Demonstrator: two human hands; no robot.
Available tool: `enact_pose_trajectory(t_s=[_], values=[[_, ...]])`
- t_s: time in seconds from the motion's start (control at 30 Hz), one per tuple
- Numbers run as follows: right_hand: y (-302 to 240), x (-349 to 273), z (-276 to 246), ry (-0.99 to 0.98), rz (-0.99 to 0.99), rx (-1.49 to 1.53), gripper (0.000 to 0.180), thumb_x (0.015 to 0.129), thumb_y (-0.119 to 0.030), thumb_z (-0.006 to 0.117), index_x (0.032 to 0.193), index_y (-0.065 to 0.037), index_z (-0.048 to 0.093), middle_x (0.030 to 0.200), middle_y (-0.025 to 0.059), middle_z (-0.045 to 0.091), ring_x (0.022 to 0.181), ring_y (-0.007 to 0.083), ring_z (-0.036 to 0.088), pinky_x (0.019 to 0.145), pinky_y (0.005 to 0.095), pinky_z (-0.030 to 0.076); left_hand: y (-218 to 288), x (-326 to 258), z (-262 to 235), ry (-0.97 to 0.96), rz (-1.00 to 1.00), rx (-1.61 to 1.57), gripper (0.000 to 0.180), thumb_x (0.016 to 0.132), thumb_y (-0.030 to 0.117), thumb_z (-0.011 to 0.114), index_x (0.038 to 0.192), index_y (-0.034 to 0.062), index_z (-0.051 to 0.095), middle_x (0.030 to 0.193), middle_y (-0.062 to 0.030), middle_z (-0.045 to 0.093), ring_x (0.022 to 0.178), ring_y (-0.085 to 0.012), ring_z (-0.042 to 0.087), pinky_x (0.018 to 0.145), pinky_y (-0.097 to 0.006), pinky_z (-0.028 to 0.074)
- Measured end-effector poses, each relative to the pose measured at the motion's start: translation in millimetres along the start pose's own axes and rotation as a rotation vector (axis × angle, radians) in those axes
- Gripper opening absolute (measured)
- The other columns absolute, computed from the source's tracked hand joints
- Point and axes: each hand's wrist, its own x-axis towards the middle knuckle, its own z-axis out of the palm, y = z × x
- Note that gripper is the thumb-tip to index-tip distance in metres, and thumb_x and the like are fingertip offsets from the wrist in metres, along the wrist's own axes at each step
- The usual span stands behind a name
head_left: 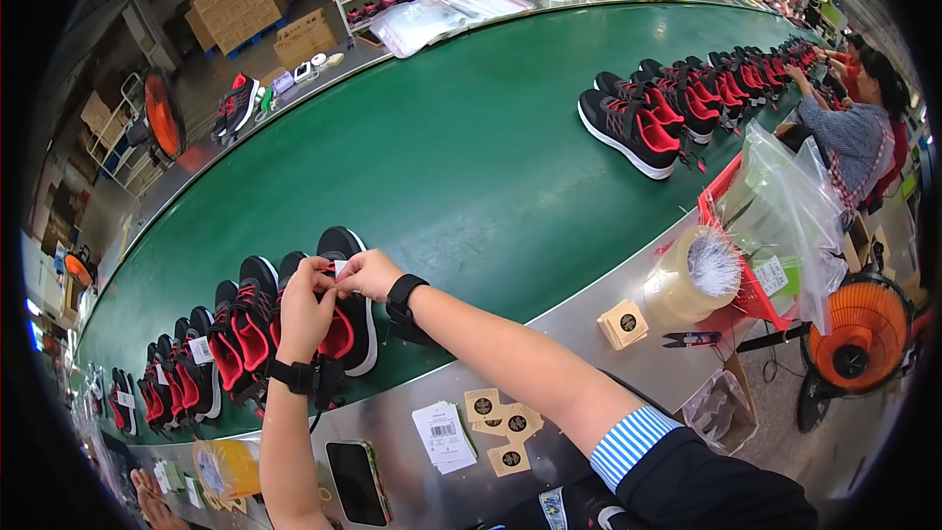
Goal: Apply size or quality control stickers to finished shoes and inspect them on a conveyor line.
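Note:
Both my hands meet over a black and red sneaker (345, 319) standing on the green conveyor belt (442, 157). My left hand (306, 307) pinches at the shoe's tongue, and my right hand (370, 273) holds a small white tag (340, 266) against the same spot. Each wrist wears a black band. A row of like sneakers (196, 363) runs away to the left of this shoe.
On the metal ledge lie brown round-marked tags (500, 424), white barcode labels (443, 435), a phone (355, 481), a tag stack (623, 323), a tape roll (695, 275) and snips (690, 339). More sneakers (677, 103) queue far right. Other people work at the top and right. An orange fan (852, 339) stands right.

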Motion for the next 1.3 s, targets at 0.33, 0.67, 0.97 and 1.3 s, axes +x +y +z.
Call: enact_pose_trajectory(t_s=[0.33,0.67,0.97,1.3], values=[[-15,-8,15,0.032,0.035,0.115,0.006,0.07,-0.004,0.064,0.073,0.0,0.061,0.065,0.0074,0.061,0.056,0.0126,0.056,0.051,0.0271,0.045,10,-17,-1,0.123,0.011,0.06,0.03,0.07,-0.004,0.058,0.099,-0.0001,0.049,0.084,-0.0123,0.057,0.08,-0.0248,0.057,0.072,-0.031,0.044],[-58,-128,-44,-0.016,-0.211,-1.009,0.035,0.067,-0.031,0.068,0.088,-0.005,0.058,0.062,0.0086,0.055,0.06,0.0235,0.056,0.056,0.0348,0.044,105,-115,9,-0.511,0.213,0.135,0.059,0.062,0.017,0.073,0.114,0.003,0.049,0.099,-0.0132,0.05,0.093,-0.0293,0.048,0.081,-0.036,0.042],[-23,-223,-51,0.082,0.108,-1.228,0.036,0.069,-0.02,0.064,0.101,-0.007,0.052,0.082,0.0132,0.063,0.08,0.0303,0.06,0.069,0.0394,0.047,85,-139,25,-0.59,0.159,0.185,0.053,0.058,0.02,0.077,0.101,0.0034,0.051,0.09,-0.0115,0.047,0.089,-0.0295,0.047,0.078,-0.037,0.041],[-14,-215,-68,0.297,0.089,-1.341,0.021,0.07,-0.019,0.063,0.084,-0.004,0.056,0.074,0.0143,0.062,0.074,0.0318,0.06,0.064,0.041,0.047,83,-138,31,-0.523,0.102,0.078,0.034,0.061,0.013,0.073,0.088,0.0035,0.054,0.082,-0.0113,0.054,0.079,-0.0275,0.052,0.07,-0.036,0.043]])
